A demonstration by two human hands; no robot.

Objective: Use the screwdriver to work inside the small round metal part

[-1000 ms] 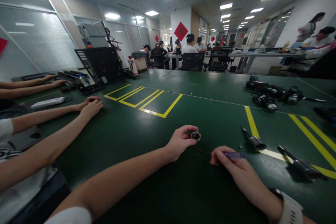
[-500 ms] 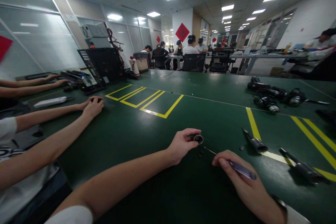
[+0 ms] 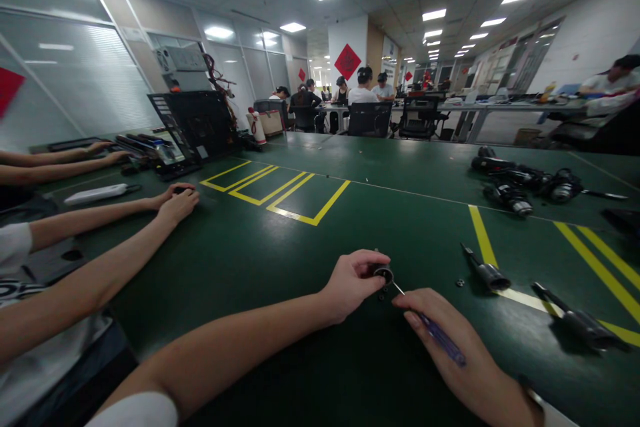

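Between thumb and fingers, my left hand [image 3: 353, 283] holds a small dark metal cup-like part [image 3: 384, 273], its round opening turned toward the right. My right hand [image 3: 440, 327] grips a screwdriver with a translucent purple handle [image 3: 443, 341]. The thin shaft [image 3: 399, 288] reaches to the opening of the metal part; whether its tip touches inside cannot be told. Tiny dark rings [image 3: 381, 297] lie on the green table [image 3: 280, 267] just under the part. Another pair of small rings [image 3: 459, 283] rests to the right, near a dark cylindrical part with a pointed rod [image 3: 487, 275].
A second rod-and-cylinder part [image 3: 580, 323] lies at the right. Behind it sit black motor-like assemblies [image 3: 515, 180]. Yellow tape [image 3: 333, 203] marks the table. On the left are a co-worker's hands [image 3: 177, 203], a white power strip [image 3: 97, 194] and an open black computer case [image 3: 200, 123].
My right hand has moved left, bringing the screwdriver's shaft to the metal part's opening. My left hand has shifted slightly right and down with the part, which is turned a little.
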